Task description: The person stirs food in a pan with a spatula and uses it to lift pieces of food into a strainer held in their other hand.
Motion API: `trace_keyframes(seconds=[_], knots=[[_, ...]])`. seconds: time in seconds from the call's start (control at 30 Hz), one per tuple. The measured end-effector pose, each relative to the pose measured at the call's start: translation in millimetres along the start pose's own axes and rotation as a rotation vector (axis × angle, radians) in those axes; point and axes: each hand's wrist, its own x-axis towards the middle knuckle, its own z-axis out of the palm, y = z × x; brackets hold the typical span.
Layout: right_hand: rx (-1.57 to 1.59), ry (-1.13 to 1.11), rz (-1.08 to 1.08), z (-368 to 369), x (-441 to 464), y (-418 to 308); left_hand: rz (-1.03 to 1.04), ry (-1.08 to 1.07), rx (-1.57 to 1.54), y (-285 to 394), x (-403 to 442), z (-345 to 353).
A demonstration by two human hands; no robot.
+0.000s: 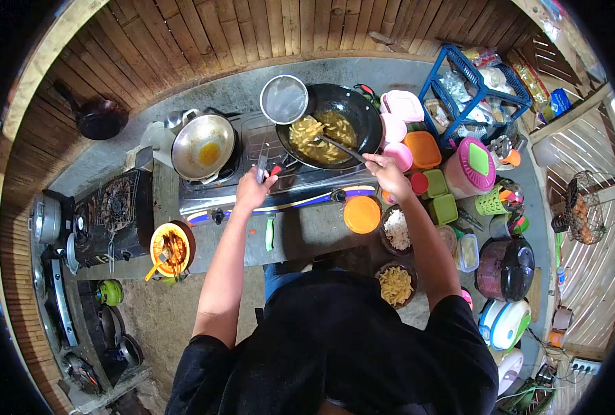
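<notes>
My left hand [254,189] is closed around the handle of a round mesh strainer [284,101], which is held above the left rim of a black wok [368,123]. Light yellow food pieces [336,127] lie in oil inside the wok. In my right hand [389,176] is a long-handled spatula [341,147], reaching into the wok from the right. Its head is covered by a heap of the pieces [305,130], close below the strainer. The wok sits on the right side of a gas stove [280,190].
A lighter pan [204,146] with a little oil stands on the left burner. An orange bowl [171,250] of reddish food is at left. Bowls of white food [397,229] and yellow pieces [395,286], plus several plastic containers [422,149], crowd the right. A green-handled knife [269,234] lies in front.
</notes>
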Motion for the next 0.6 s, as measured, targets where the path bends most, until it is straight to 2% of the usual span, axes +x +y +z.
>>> trace_keyframes(seconds=[0.07, 0.2, 0.27, 0.3, 0.37, 0.43, 0.5, 0.6], knots=[[-0.064, -0.003, -0.138, -2.9, -12.6, -6.8, 0.012, 0.005, 0.017, -1.1, -0.7, 0.9], [-0.297, 0.097, -0.138, -13.6, -36.5, -32.2, 0.026, 0.010, -0.007, -6.2, 2.5, 9.3], [-0.474, 0.224, -0.358, -19.7, -39.8, -30.8, 0.030, 0.012, -0.022, -5.3, 2.1, 8.9], [-0.473, 0.224, -0.357, -21.8, -40.9, -31.1, 0.030, 0.011, -0.022, -4.6, 0.9, 8.1], [-0.664, 0.315, -0.301, -27.0, -41.3, -32.9, 0.048, 0.025, 0.016, -2.7, -0.6, 6.2], [-0.737, 0.377, -0.378, -32.5, -36.4, -26.3, 0.041, 0.023, 0.010, -2.9, -0.3, 5.5], [-0.853, 0.424, -0.254, -35.9, -33.8, -23.5, 0.035, 0.018, 0.005, -3.3, 0.0, 5.3], [-0.868, 0.421, -0.150, -31.3, -37.8, -24.0, 0.031, 0.020, 0.003, -4.4, -0.4, 5.8]])
